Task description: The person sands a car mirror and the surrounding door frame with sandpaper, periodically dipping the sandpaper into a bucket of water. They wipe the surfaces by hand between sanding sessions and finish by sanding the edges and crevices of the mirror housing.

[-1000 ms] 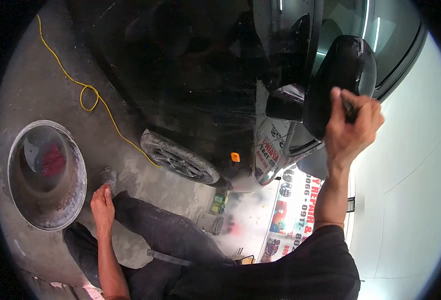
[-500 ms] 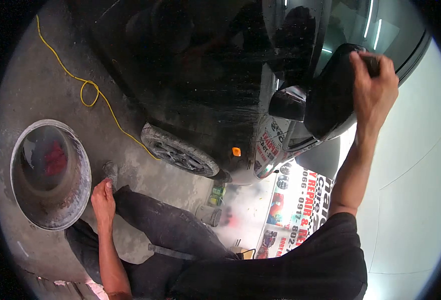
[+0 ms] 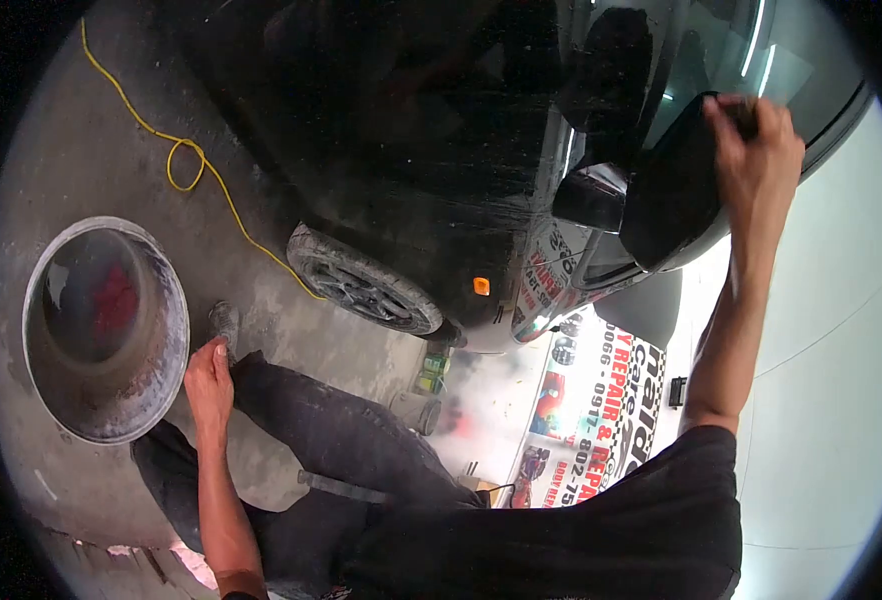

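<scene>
My right hand (image 3: 761, 150) is raised at the upper right, its fingers bent round a small dark object (image 3: 746, 120) too blurred to name. It is against the upper edge of a dark rounded part (image 3: 676, 185) of the black car (image 3: 401, 130), beside the window glass. Low at the left, my left hand (image 3: 209, 385) is closed beside the rim of a bucket (image 3: 183, 340). What its fingers hold, if anything, is hidden. Cloudy liquid and a red thing (image 3: 114, 300) show inside the bucket.
A yellow cord (image 3: 231, 205) with a loop runs along the floor to the car's wheel (image 3: 361, 285). My shoe (image 3: 223, 322) is near the bucket. Beyond the car are a small bucket (image 3: 416, 410), green items (image 3: 433, 372) and a printed banner (image 3: 601, 400).
The view has shifted slightly, moving the car to the right and the bucket upwards in the frame. My right hand stays at the dark car part, with its fingers now more blurred.
</scene>
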Action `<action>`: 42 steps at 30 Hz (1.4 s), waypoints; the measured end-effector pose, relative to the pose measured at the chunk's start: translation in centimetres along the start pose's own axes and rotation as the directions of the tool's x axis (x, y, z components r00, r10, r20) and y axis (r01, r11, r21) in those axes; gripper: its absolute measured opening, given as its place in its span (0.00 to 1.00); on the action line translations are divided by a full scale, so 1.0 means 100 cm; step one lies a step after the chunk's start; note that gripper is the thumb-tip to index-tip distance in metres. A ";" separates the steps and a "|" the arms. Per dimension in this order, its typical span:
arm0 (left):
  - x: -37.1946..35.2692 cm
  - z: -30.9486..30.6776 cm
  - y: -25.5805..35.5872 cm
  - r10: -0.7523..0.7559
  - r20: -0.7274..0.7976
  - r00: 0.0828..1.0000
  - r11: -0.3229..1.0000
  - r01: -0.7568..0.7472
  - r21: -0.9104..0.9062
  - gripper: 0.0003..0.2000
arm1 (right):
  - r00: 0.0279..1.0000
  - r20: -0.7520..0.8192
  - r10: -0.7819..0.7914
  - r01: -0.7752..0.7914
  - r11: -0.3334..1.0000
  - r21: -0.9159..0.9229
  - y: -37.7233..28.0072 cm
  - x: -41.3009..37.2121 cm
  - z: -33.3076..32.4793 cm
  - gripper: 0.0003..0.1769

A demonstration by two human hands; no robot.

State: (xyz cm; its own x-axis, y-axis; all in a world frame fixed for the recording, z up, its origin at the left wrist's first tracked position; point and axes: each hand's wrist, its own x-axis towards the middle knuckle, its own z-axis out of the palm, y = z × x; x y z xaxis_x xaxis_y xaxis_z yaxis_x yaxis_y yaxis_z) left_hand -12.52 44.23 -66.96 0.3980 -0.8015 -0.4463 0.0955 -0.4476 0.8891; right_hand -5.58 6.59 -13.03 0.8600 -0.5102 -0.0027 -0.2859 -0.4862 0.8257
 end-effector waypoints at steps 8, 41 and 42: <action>0.002 -0.003 0.000 -0.020 0.004 1.000 1.000 0.020 -0.009 0.18 | 0.998 -0.017 -0.052 0.049 0.988 -0.147 0.002 -0.005 0.005 0.13; -0.020 0.032 0.010 -0.052 0.135 0.990 0.999 0.052 0.005 0.18 | 0.855 -0.269 0.444 -0.242 0.799 0.551 -0.032 -0.212 0.038 0.13; -0.025 0.036 0.012 -0.059 0.123 0.991 0.997 0.066 -0.051 0.18 | 0.907 -0.244 0.345 -0.199 0.858 0.474 -0.035 -0.224 0.040 0.14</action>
State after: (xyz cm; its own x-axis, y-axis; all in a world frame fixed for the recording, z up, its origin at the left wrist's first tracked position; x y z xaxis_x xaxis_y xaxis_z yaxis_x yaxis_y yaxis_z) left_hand -16.68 44.28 -65.14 0.2768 -0.8162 -0.5072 0.1678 -0.4787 0.8618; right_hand -25.48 16.89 -18.14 0.7842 -0.4570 0.4197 -0.6163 -0.6520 0.4416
